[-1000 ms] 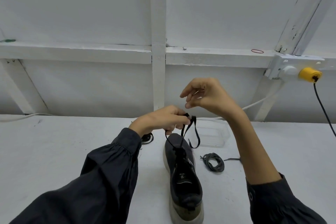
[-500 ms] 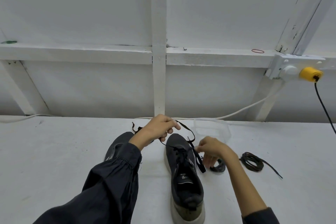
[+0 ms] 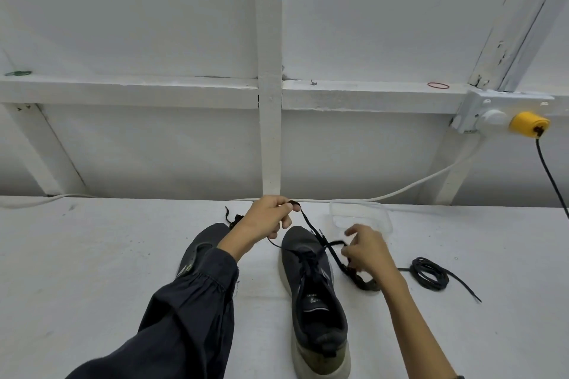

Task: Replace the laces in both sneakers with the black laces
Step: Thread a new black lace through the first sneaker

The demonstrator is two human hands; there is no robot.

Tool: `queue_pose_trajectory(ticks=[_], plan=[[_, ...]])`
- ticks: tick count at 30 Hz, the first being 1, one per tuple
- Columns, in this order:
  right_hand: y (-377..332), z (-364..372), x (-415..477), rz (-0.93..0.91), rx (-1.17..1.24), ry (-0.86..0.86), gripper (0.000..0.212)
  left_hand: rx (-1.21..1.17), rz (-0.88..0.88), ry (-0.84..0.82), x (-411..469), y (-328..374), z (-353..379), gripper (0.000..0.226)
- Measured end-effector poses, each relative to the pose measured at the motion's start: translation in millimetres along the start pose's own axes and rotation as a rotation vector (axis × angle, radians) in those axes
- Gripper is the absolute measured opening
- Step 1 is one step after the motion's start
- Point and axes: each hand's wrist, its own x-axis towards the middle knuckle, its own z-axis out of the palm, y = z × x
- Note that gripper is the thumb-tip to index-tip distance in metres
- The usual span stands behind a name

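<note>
The black lace [image 3: 310, 226] rises from the front eyelets of the sneaker [image 3: 314, 301], which stands at the lower centre of the frame with its toe toward the wall and its heel toward you. Your left hand [image 3: 268, 218], just above and left of the toe, pinches one end of this lace between thumb and forefinger, the remaining fingers curled beneath. From there the strand slants down and right to the eyelets. Your right hand [image 3: 366, 252], just right of the toe, is blurred. Its fingers are curled, its forefinger is lifted, and a second strand of the same lace meets the fingertips and appears to be pinched there. A bundled lace [image 3: 368, 284] of duller colour lies on the table [image 3: 92, 271] under that wrist. A coiled black lace [image 3: 429, 277] lies further right, one end trailing toward the lower right. The second sneaker [image 3: 200, 243] sits left of centre, partly covered by your dark sleeve [image 3: 184, 317], with a lace end [image 3: 229, 217] showing past its toe. A clear plastic container [image 3: 360, 215] stands behind your right hand, near the wall. A white cable [image 3: 415, 188] climbs to a socket box [image 3: 492, 111] at the upper right, which carries a yellow plug [image 3: 528, 123] and a black cord [image 3: 551, 175]. On the ledge lie a red rubber band [image 3: 438, 85] and, at far left, a green band [image 3: 18, 73].
</note>
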Motion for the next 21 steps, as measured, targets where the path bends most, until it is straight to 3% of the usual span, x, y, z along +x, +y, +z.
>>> queue_pose_trajectory(ticks=[3, 10, 13, 17, 21], plan=[[-25.0, -22.4, 3.0, -0.153, -0.110, 0.200, 0.017, -0.027, -0.002, 0.021, 1.7, 0.8, -3.1, 0.023], [-63.3, -32.0, 4.2, -0.404, 0.012, 0.422, 0.018, -0.016, 0.024, 0.011, 1.2, 6.3, -2.4, 0.022], [-77.9, -31.3, -1.2, -0.417, 0.168, 0.371, 0.018, 0.013, 0.045, -0.003, 0.1, 7.9, -1.6, 0.023], [-94.3, -35.5, -5.8, -0.407, 0.494, 0.144, 0.017, 0.040, 0.088, -0.022, -1.6, 11.6, -0.1, 0.024], [-108.1, -45.6, -12.2, -0.517, 0.633, -0.016, 0.017, 0.030, 0.152, -0.004, -2.0, 18.4, 1.3, 0.024]])
